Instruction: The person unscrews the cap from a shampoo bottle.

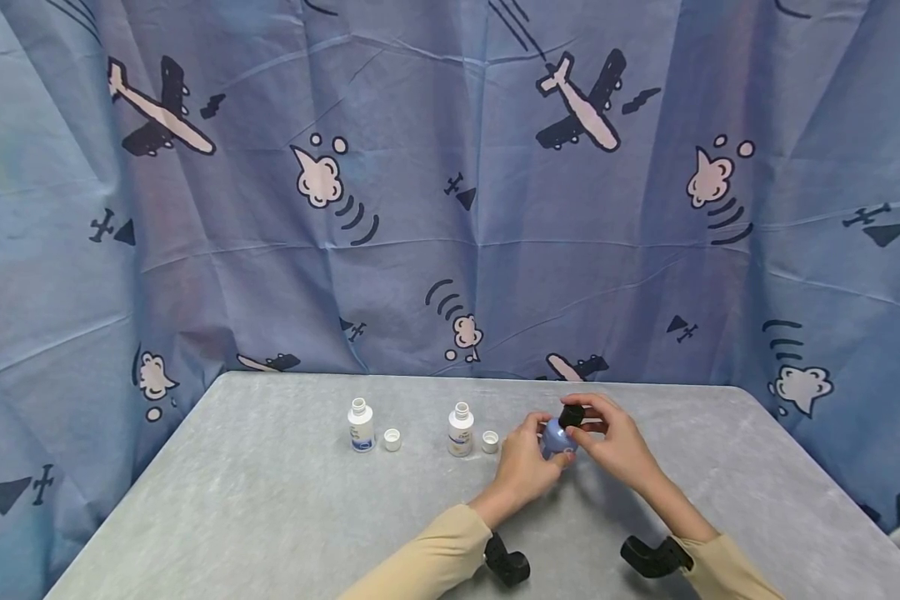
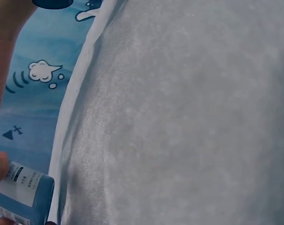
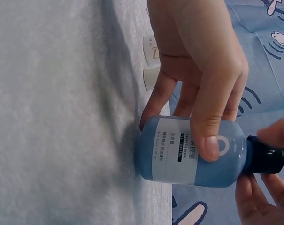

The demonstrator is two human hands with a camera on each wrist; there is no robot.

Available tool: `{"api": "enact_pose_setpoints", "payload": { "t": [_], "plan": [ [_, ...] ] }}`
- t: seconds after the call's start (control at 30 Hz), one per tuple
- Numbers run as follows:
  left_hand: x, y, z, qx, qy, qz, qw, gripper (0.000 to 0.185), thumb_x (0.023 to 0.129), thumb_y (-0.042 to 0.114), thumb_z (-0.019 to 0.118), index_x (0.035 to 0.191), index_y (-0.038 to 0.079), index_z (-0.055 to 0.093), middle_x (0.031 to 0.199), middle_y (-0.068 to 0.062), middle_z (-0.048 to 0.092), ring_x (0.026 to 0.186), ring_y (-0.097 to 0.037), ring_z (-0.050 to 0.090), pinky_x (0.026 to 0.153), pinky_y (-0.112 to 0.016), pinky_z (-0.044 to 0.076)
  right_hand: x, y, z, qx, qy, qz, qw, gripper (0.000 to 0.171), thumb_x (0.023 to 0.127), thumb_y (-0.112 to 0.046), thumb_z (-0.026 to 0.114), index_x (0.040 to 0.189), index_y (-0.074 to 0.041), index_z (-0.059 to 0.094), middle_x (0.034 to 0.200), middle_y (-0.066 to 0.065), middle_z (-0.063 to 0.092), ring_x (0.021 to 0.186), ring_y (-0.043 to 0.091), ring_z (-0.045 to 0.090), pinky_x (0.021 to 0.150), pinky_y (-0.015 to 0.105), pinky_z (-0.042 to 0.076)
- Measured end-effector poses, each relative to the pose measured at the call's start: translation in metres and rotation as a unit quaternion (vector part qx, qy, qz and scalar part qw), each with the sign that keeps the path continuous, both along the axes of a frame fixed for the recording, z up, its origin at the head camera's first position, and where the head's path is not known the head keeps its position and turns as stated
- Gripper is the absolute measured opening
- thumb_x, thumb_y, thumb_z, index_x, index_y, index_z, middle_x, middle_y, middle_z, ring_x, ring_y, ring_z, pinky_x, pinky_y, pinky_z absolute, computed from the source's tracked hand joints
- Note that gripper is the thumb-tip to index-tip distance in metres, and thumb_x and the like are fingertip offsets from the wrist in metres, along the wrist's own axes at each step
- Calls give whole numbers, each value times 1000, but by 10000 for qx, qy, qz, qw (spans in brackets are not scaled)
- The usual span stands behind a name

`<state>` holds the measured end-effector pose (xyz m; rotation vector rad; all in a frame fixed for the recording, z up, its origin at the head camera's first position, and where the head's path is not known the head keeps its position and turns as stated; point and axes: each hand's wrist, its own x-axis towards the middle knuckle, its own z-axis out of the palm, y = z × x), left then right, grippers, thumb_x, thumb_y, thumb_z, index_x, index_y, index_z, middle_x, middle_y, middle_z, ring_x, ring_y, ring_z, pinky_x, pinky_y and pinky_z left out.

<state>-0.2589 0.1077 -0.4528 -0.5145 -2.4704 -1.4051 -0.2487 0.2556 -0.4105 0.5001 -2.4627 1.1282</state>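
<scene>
A small blue bottle (image 1: 555, 439) (image 3: 188, 152) (image 2: 24, 192) with a white label stands on the grey table (image 1: 270, 500). My left hand (image 1: 528, 454) (image 3: 203, 70) grips its body, thumb and fingers curled round it. My right hand (image 1: 607, 433) (image 3: 268, 173) pinches the bottle's black cap (image 1: 572, 415) (image 3: 264, 159) from above. The cap sits on the bottle's neck.
Two white bottles (image 1: 361, 425) (image 1: 461, 429) stand uncapped at the middle of the table, each with a white cap (image 1: 392, 439) (image 1: 490, 441) beside it. A blue curtain with aeroplane prints (image 1: 450, 183) hangs behind. Black wrist mounts (image 1: 506, 560) (image 1: 652, 557) sit at my sleeves.
</scene>
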Motion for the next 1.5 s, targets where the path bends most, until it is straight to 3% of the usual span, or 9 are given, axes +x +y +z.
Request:
{"api": "enact_pose_setpoints", "payload": {
  "t": [0.23,0.5,0.63,0.9,1.27,1.5],
  "plan": [
    [3,0,-2,-74,255,-29,9996,51,74,23,80,117,7,58,100,-8,70,89,-15,65,75,-21,49,2,-3,-1,-194,116,6,9997,37,81,-9,76,116,-5,63,107,11,64,90,3,59,74,29,56],
    [3,1,-1,-150,214,41,9996,52,75,26,80,119,10,58,104,-7,69,92,-14,65,79,-23,50,2,-3,0,-116,-365,-851,9956,48,80,-24,78,121,-7,59,112,12,63,98,23,60,77,28,54],
    [2,0,-2,-250,361,31,9990,52,74,25,81,119,10,58,105,-7,69,94,-15,65,80,-24,51,2,-2,-1,-80,-403,-951,9946,45,79,-25,79,117,-7,61,102,10,65,92,17,60,74,24,53],
    [1,-1,-4,-210,353,-12,9992,52,74,24,81,119,9,58,106,-8,69,96,-16,65,82,-24,50,2,-1,-4,-157,-208,-665,9974,39,78,-15,79,113,-6,64,97,11,67,82,-5,55,70,20,53],
    [1,-3,-7,-79,273,-69,9996,51,74,24,80,118,10,57,103,-8,70,92,-13,64,78,-21,48,3,-1,-5,-265,82,25,9996,40,80,-1,73,118,-2,61,108,14,66,93,-6,56,74,20,54],
    [2,-5,-4,-16,144,-207,9997,51,75,24,80,117,9,57,100,-7,70,80,-5,58,68,-14,42,3,-3,-5,-120,216,240,9994,41,81,5,68,121,-3,60,115,14,65,99,5,59,80,22,54]
  ]
}}
